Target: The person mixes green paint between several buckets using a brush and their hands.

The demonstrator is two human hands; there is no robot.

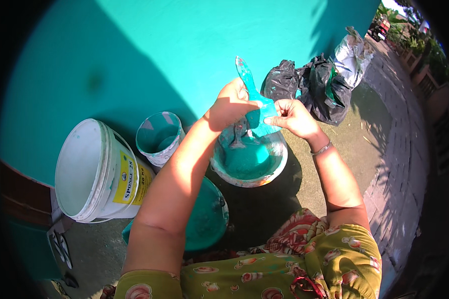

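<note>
A wide, flat paintbrush (253, 88) coated in teal paint is held upright, handle up, over a round paint-smeared bucket (279, 172). My left hand (227, 105) is closed around the brush where the handle widens. On the other side, my right hand (297, 118) pinches the brush's lower right edge between thumb and fingers. Teal paint (249, 157) covers the bottom of the bucket. A greyish, paint-smeared shape (238, 137) shows against the bucket's inner wall; its kind is unclear. My left forearm hides part of what lies below it.
A tall white bucket (77, 169) with a yellow label and a smaller paint-stained bucket (157, 132) stand at left. A teal basin (204, 219) sits near me, partly behind my arm. Black plastic bags (329, 92) lie right of the teal wall (149, 45). Sandals (61, 249) rest lower left.
</note>
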